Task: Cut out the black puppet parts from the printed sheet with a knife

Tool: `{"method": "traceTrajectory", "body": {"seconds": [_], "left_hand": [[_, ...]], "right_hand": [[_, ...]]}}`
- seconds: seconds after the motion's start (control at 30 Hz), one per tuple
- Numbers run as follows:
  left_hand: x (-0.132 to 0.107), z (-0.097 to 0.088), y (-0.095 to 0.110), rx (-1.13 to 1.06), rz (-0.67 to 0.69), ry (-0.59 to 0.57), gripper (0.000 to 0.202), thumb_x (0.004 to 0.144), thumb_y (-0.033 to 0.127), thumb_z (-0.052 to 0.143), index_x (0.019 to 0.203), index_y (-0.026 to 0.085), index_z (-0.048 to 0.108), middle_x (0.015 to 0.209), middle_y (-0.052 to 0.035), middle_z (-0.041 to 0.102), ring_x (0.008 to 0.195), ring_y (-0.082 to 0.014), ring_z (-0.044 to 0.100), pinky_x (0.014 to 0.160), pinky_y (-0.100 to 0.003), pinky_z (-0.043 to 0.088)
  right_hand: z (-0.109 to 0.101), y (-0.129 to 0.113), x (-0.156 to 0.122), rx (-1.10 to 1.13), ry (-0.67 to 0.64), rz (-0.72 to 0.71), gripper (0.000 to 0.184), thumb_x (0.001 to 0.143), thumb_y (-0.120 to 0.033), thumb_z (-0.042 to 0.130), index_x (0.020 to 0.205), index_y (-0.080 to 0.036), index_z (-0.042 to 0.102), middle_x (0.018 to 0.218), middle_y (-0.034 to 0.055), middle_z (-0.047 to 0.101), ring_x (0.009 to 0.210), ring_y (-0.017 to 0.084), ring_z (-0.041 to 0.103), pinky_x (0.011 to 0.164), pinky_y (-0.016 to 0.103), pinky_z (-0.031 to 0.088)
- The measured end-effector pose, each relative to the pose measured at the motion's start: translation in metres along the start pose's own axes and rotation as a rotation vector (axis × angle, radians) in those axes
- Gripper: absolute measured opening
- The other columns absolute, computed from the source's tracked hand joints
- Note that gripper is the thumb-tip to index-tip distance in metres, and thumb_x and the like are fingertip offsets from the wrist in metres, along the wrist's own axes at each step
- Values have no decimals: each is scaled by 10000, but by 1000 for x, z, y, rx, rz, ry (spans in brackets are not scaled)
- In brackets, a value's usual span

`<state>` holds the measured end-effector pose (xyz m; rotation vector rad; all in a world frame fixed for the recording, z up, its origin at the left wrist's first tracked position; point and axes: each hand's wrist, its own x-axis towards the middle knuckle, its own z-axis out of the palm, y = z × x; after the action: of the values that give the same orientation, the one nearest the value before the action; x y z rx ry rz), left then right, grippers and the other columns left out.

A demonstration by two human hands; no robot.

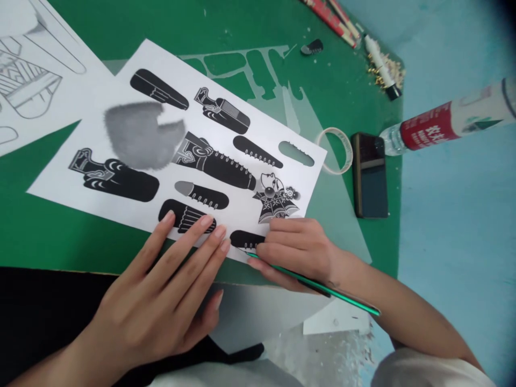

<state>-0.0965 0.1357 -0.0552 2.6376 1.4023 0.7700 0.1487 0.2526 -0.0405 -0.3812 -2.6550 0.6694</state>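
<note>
A white paper sheet point(242, 215) printed with black figure parts lies slantwise across the green table. My left hand point(161, 290) rests flat with fingers stretched, its fingertips on the sheet's near edge beside a black striped shape point(187, 216). In my right hand point(296, 252) is a slim green-handled craft knife point(322, 286). Its thin tip meets the paper by a black shape with small loops point(246, 238), which the fingers partly cover. Just beyond that hand is a printed head with a collar point(276, 196). One oval opening point(296, 153) is cut through the sheet near its right corner.
Under the sheet lies a translucent cut sheet point(322, 199). To the right are a tape roll point(335, 150), a phone point(370, 174) and a water bottle point(439, 121). A marker point(381, 64) and a small black cutout point(312, 47) lie farther back. Another drawing point(36, 64) is at left.
</note>
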Motion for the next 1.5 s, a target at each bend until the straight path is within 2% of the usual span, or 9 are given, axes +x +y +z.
{"method": "traceTrajectory", "body": {"seconds": [0.2, 0.37, 0.47, 0.7, 0.87, 1.2, 1.5], "left_hand": [[-1, -1, 0, -10, 0, 9, 525, 976, 233, 637, 1413, -58, 649, 1487, -209, 676, 1437, -406, 612, 1352, -582, 308], [0, -3, -3, -40, 9, -1, 533, 961, 219, 655, 1418, -55, 642, 1463, -203, 696, 1415, -406, 631, 1334, -602, 340], [0, -4, -5, -46, 15, -11, 529, 964, 226, 656, 1413, -54, 650, 1481, -213, 681, 1433, -417, 612, 1345, -606, 312], [-3, -6, -9, -60, 44, -12, 512, 964, 225, 654, 1398, -47, 665, 1471, -202, 694, 1423, -413, 620, 1338, -620, 320], [-3, -8, -12, -74, 48, -17, 491, 967, 214, 650, 1390, -34, 679, 1462, -180, 705, 1413, -393, 633, 1338, -602, 330], [-5, -6, -11, -83, 34, -11, 504, 969, 216, 654, 1410, -28, 663, 1479, -170, 694, 1445, -390, 606, 1344, -612, 319], [-5, -7, -12, -93, 38, -5, 514, 945, 198, 673, 1405, -31, 664, 1473, -171, 698, 1447, -388, 607, 1330, -615, 354]], "right_hand": [[-5, 1, 1, 24, -31, -11, 244, 1063, -192, 638, 819, -187, 624, 697, -8, 605, 645, 145, 446, 606, 322, 389], [-8, 0, 3, 14, -48, -8, 290, 1077, -196, 618, 787, -193, 609, 669, -15, 565, 626, 144, 429, 583, 321, 349], [-8, 0, 4, 11, -59, -9, 298, 1081, -196, 614, 784, -195, 600, 667, -20, 546, 620, 141, 423, 585, 316, 344], [-6, 0, 2, 38, -55, -21, 243, 1055, -182, 660, 818, -192, 605, 675, -32, 508, 636, 142, 406, 596, 325, 328], [-2, 1, 0, 58, -46, -37, 235, 1044, -170, 672, 822, -196, 600, 676, -38, 489, 630, 141, 380, 594, 331, 325], [-4, 0, 0, 74, -45, -17, 219, 1055, -170, 651, 841, -193, 610, 675, -30, 518, 625, 143, 416, 598, 330, 346], [-8, 0, -1, 65, -99, -15, 238, 1065, -177, 638, 831, -200, 605, 687, -17, 530, 655, 151, 410, 622, 330, 366]]}}
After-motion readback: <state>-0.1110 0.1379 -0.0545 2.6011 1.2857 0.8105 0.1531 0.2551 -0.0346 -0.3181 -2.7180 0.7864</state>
